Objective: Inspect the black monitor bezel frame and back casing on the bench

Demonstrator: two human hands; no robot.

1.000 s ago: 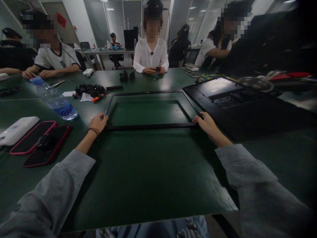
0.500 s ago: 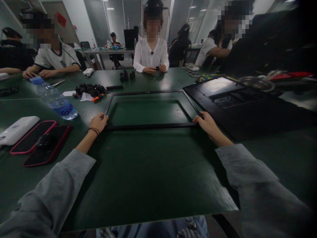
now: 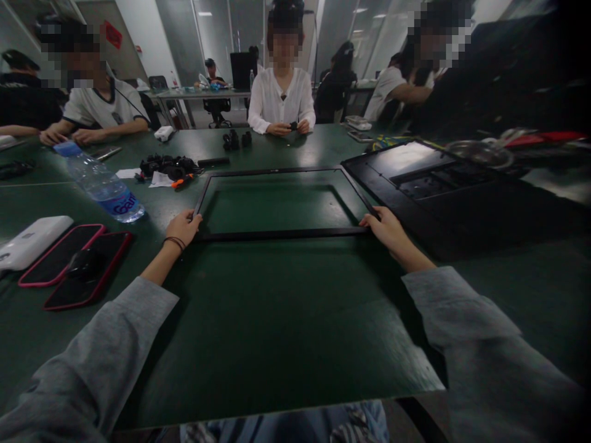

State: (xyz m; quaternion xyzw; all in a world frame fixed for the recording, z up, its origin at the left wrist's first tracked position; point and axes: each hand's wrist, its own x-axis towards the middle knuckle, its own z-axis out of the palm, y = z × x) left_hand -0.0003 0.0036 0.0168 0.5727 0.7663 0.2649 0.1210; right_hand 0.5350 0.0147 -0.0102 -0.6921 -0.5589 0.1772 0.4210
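Black frame (image 3: 281,234): out front and central, nearly flat, seemingly just above the tabletop, with a dark outline visible through the opening.
Left hand (image 3: 183,227): gripping the near left corner, thumb uppermost, fingers wrapped round the outer edge.
Right hand (image 3: 384,227): gripping too, closed on the near right corner, level with the left across the span.
Dark bands (image 3: 174,241): looped round the left wrist.
Grey sleeves (image 3: 111,332): reaching forward from both lower corners, angled inward, arms wide apart.
Green tabletop (image 3: 277,320): glossy, running right under the frame and on to the far side.
Left flank: water bottle (image 3: 106,184) with blue cap, then two red-edged phones (image 3: 92,286), black object (image 3: 85,264) on top, white device (image 3: 34,243) just beside.
Beyond the frame: black parts (image 3: 168,167) heaped near scraps of paper.
Right flank: large black panel (image 3: 466,203), close by the right hand.
Far side: person in white (image 3: 282,98), hands round a small dark item; glass panels behind.
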